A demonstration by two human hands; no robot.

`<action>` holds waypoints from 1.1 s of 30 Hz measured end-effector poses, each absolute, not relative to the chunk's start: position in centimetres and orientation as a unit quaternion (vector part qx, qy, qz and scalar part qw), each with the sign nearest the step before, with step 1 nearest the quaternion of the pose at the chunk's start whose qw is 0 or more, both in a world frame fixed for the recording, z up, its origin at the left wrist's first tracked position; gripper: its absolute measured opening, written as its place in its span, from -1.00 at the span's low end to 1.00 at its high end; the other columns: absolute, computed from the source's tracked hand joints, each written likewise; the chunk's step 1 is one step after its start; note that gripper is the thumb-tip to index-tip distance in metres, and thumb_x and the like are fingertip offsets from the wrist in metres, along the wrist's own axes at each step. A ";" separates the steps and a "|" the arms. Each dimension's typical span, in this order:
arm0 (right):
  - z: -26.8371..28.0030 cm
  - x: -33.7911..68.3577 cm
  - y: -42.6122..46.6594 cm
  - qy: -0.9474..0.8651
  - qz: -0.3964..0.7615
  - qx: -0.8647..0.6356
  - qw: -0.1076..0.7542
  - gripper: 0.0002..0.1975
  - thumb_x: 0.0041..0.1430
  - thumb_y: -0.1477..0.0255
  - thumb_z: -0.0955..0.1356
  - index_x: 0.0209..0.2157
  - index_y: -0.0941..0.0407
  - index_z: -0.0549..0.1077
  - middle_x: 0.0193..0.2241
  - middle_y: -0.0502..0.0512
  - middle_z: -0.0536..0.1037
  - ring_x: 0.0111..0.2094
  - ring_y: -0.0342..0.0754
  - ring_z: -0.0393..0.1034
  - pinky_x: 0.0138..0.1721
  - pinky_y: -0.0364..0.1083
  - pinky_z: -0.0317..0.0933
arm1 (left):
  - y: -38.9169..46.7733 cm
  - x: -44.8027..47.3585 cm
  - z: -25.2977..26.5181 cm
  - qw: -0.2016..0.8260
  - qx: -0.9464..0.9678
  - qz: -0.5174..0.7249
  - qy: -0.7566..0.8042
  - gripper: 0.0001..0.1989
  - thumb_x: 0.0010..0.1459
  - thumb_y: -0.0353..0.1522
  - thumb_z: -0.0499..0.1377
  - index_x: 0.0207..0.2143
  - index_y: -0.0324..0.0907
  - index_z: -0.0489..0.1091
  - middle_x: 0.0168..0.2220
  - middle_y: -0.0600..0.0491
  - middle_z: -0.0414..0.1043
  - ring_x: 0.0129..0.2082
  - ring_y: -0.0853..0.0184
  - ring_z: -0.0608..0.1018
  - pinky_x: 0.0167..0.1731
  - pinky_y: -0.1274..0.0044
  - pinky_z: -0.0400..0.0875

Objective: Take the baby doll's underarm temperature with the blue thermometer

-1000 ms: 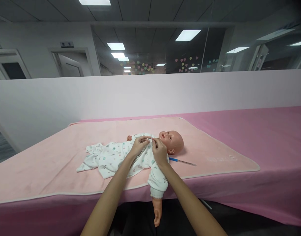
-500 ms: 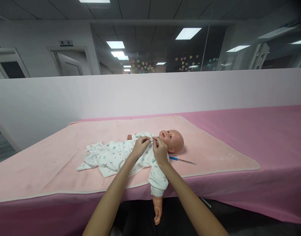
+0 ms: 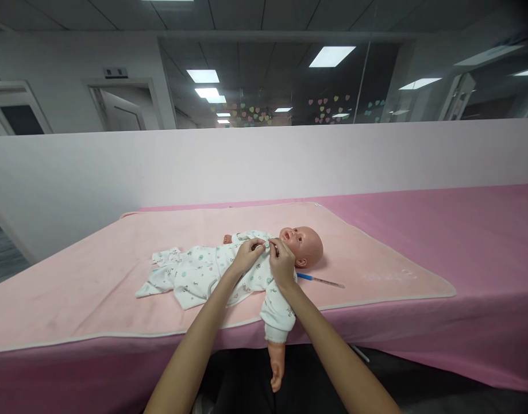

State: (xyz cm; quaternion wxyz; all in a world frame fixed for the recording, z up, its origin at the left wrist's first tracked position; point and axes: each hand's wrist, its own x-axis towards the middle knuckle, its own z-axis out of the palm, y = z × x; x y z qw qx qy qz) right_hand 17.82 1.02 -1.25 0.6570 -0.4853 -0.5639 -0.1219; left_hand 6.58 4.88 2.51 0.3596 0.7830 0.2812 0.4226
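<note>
A baby doll [image 3: 307, 246] lies on its back, its head to the right and one arm hanging over the table's front edge. It wears a white printed baby outfit [image 3: 203, 265] with long sleeves. At the doll's upper chest, just below the chin, my left hand [image 3: 247, 255] pinches the outfit's front near the neckline. My right hand [image 3: 282, 263] pinches the same fabric close beside it, next to the doll's face. The fingertips nearly meet, and the small bit of cloth between them is mostly hidden.
Under the doll a peach blanket [image 3: 95, 276] with a pale border covers part of the pink tablecloth [image 3: 483, 241]. A thin thermometer-like stick with a blue end [image 3: 305, 277] lies by the doll's shoulder. A white partition [image 3: 264, 167] stands behind the table.
Both hands stay at the neckline; the fingers have shifted only slightly on the fabric. The doll and the blue-ended stick lie as before.
</note>
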 end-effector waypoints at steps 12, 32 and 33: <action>-1.0 17.7 0.8 -0.568 -0.121 -0.477 0.660 -0.75 0.20 0.46 0.16 -0.31 0.15 0.45 -0.37 0.12 0.54 -0.33 -0.07 0.42 -0.29 -0.12 0.26 | 4.9 6.2 3.2 0.433 0.745 0.424 0.277 -0.80 -0.04 -0.32 0.01 -0.63 -0.22 0.28 -0.58 0.13 0.27 -0.46 0.41 0.32 -0.34 0.56 0.22; -0.8 17.7 0.6 -0.553 -0.121 -0.481 0.670 -0.76 0.20 0.48 0.15 -0.32 0.16 0.43 -0.38 0.14 0.53 -0.32 -0.05 0.41 -0.27 -0.10 0.25 | -0.7 1.9 0.9 -0.043 0.851 0.379 0.362 -0.70 0.11 -0.20 0.06 -0.57 -0.16 0.39 -0.19 0.01 0.32 -0.16 0.25 0.33 -0.13 0.38 0.20; -0.8 17.7 0.5 -0.550 -0.123 -0.483 0.670 -0.76 0.20 0.48 0.15 -0.32 0.15 0.43 -0.38 0.14 0.53 -0.31 -0.05 0.41 -0.28 -0.10 0.25 | -1.1 1.3 0.8 -0.053 0.849 0.373 0.370 -0.68 0.11 -0.19 0.06 -0.58 -0.15 0.39 -0.19 0.02 0.32 -0.15 0.24 0.33 -0.13 0.38 0.20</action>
